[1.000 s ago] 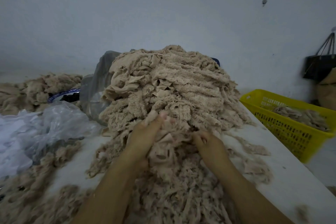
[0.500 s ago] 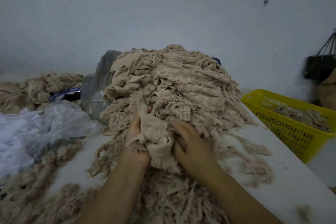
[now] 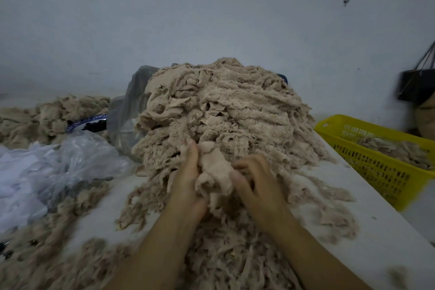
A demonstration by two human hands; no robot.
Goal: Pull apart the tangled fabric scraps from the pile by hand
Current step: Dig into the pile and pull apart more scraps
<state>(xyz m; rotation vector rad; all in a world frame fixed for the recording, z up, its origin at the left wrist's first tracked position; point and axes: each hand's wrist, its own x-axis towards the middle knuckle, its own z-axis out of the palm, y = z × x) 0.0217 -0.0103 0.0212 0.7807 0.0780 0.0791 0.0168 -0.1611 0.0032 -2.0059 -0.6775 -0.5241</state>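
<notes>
Teasing one smooth beige scrap (image 3: 215, 172) free at the foot of the pile (image 3: 235, 106) on the table (image 3: 388, 231), I'd pull slowly sideways, not upward, lest the heap slump. My left hand (image 3: 188, 183) clasps the scrap's side; my right hand (image 3: 256, 183), blurred, curls its fingers into it.

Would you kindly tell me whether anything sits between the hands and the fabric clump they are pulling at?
Nothing visible does. The left hand and right hand both hold the clump directly, at the near foot of the pile.
</notes>
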